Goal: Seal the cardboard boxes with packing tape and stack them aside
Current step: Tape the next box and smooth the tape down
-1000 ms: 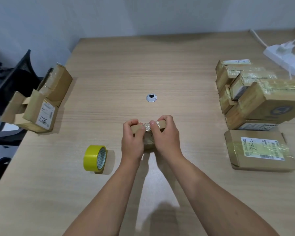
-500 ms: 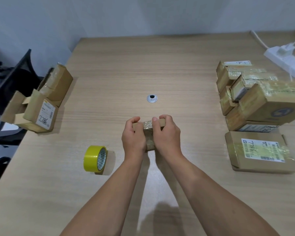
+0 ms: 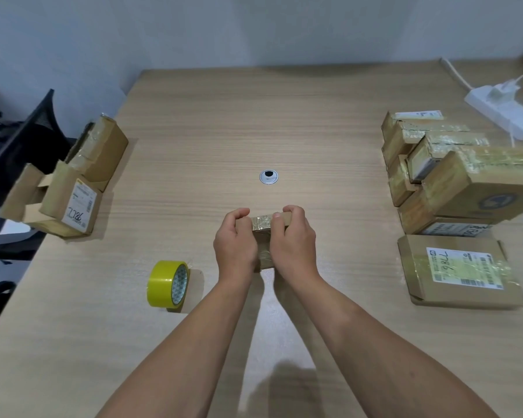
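Small cardboard box (image 3: 261,225) sits near the middle of the worktop (image 3: 194,140), on your side of the round cable grommet (image 3: 268,176). Your left grip (image 3: 234,242) grasps the box's left end with the fingers curled over the top edge. Your right grip (image 3: 293,239) grasps the right end in the same way. A glossy strip of tape runs across the box's top and down its near face, showing between your two grips. You cannot tell from this view whether the box rests on the worktop or is held just above it. The yellow tape roll (image 3: 167,284) stands on its edge to the left of your left forearm, apart from the box and from both grips. To your right is a pile of taped boxes (image 3: 465,182), stacked in layers with shiny tape across their tops. Just in front of the pile lies a flat box (image 3: 459,276), label up, with a handwritten number on the label. At the left edge of the worktop is a cluster of boxes (image 3: 73,191), one leaning on the others and one with a flap open. A white power strip (image 3: 507,113) with a plug in it lies at the far right corner. A dark chair (image 3: 18,140) stands beyond the left edge.
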Demonstrator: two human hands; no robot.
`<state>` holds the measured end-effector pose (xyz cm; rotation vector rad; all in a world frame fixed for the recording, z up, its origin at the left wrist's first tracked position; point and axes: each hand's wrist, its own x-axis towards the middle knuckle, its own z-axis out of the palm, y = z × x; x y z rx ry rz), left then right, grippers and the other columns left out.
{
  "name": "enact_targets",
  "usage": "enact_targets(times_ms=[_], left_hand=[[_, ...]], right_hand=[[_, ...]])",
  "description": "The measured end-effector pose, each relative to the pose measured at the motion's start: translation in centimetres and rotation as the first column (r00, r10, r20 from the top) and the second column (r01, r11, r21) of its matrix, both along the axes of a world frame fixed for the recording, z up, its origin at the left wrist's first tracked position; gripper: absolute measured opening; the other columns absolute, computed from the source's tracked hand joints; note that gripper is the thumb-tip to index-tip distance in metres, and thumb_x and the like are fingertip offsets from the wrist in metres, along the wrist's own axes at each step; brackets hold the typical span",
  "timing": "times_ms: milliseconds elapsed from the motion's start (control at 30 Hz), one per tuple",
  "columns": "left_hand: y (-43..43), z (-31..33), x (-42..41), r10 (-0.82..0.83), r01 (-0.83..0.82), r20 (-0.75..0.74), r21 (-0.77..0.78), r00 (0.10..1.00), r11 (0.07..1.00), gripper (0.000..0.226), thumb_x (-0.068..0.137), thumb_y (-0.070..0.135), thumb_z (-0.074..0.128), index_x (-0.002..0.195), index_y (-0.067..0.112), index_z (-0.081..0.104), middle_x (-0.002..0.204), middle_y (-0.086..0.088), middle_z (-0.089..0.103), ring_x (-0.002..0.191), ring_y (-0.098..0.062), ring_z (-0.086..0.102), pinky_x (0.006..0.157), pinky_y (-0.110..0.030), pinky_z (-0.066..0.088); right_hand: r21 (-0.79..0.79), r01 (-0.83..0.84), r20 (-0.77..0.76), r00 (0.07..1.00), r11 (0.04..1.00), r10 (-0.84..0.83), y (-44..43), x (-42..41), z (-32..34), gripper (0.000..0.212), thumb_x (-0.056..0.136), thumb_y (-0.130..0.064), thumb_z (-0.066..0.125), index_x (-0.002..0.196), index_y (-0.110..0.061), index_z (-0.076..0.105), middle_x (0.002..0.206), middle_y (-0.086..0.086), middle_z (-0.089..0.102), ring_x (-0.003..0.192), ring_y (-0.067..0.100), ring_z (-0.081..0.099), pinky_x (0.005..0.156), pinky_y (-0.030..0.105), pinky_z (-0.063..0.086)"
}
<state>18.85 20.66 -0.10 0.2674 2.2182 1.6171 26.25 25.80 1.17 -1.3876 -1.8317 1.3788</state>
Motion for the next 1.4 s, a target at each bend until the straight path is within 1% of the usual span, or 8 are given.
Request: enact_targets(times_ms=[333,600,700,800,933,1067,1200,1400], left_hand=[[-0.4,0.4,0.3,-0.024,0.024,-0.028,0.014,0.999,1.0,0.01,0.092,0.02,0.063,0.087,0.027,0.068,0.086,0.014,0.068,0.084,-0.007,0.062,0.079,-0.027,0.049],[-0.4,0.6,0.6,0.065,-0.072,0.066,0.098,0.996,0.993,0.027,0.096,0.017,0.051,0.081,0.028,0.07,0.08,0.019,0.069,0.085,-0.006,0.062,0.086,-0.034,0.05],[-1.2,0.7,2.0,0.005,-0.013,0.046,0.173,0.999,0.985,0.023,0.096,0.02,0.051,0.09,0.028,0.072,0.089,0.015,0.071,0.089,-0.004,0.062,0.086,-0.029,0.05],[-2.2,0.7,3.3,-0.105,0.107,-0.021,0.235,0.994,0.966,0.027,0.09,0.03,0.048,0.1,0.024,0.073,0.099,0.01,0.073,0.098,-0.005,0.065,0.089,-0.024,0.05],[-3.4,-0.1,4.0,-0.273,0.258,0.005,0.309,0.962,0.915,0.032,0.087,0.04,0.052,0.105,0.021,0.071,0.097,0.0,0.076,0.097,-0.018,0.069,0.083,-0.03,0.055],[-3.2,-0.9,3.2,-0.209,0.216,-0.069,0.099,0.975,0.971,0.024,0.093,0.029,0.058,0.116,0.027,0.065,0.117,0.009,0.066,0.115,-0.008,0.06,0.101,-0.033,0.048],[-2.6,-1.9,0.5,-0.145,0.14,-0.001,-0.253,0.989,0.957,0.069,0.094,0.045,0.061,0.153,0.019,0.036,0.152,-0.002,0.04,0.141,-0.022,0.035,0.115,-0.038,0.03],[-2.5,-3.1,-1.3,-0.092,0.166,0.192,-0.417,0.977,0.894,0.1,0.085,0.063,0.066,0.157,0.008,0.023,0.16,-0.012,0.032,0.144,-0.031,0.036,0.113,-0.042,0.034]], right_hand=[[0.014,-0.055,0.008,0.998,0.998,0.055,-0.6,0.4,0.3,0.041,0.104,-0.032,0.046,0.139,-0.01,0.041,0.137,0.004,0.048,0.104,0.011,0.041,0.081,0.024,0.03],[-0.025,-0.062,0.071,0.995,0.998,0.063,-0.1,0.2,0.4,0.055,0.105,-0.038,0.041,0.157,-0.027,0.026,0.154,0.004,0.028,0.141,0.025,0.028,0.108,0.032,0.027],[-0.154,-0.01,0.065,0.998,0.988,0.02,-0.3,0.8,0.8,0.068,0.099,-0.053,0.048,0.157,-0.048,0.013,0.134,0.003,0.028,0.129,0.027,0.037,0.098,0.034,0.033],[-0.201,0.069,0.011,0.998,0.977,-0.069,-0.3,1.7,1.1,0.085,0.091,-0.051,0.063,0.156,-0.044,0.01,0.129,0.002,0.026,0.115,0.023,0.046,0.095,0.034,0.038],[-0.22,0.163,-0.085,0.979,0.962,-0.185,0.7,2.3,1.4,0.061,0.087,-0.028,0.063,0.141,-0.031,0.035,0.125,-0.001,0.041,0.091,0.006,0.051,0.077,0.028,0.041],[-0.286,0.16,-0.127,0.971,0.945,-0.203,1.5,3.3,0.1,0.033,0.088,-0.024,0.058,0.12,-0.03,0.056,0.101,-0.007,0.069,0.092,0.015,0.067,0.075,0.033,0.055],[-0.313,0.145,-0.153,0.968,0.939,-0.2,2.1,4.9,-1.2,0.035,0.095,-0.027,0.053,0.128,-0.032,0.064,0.103,-0.007,0.073,0.094,0.013,0.07,0.082,0.035,0.058],[-0.334,0.119,-0.141,0.975,0.935,-0.175,1.6,5.7,-2.5,0.041,0.103,-0.033,0.045,0.143,-0.03,0.054,0.118,-0.016,0.067,0.101,-0.001,0.063,0.086,0.025,0.054]])
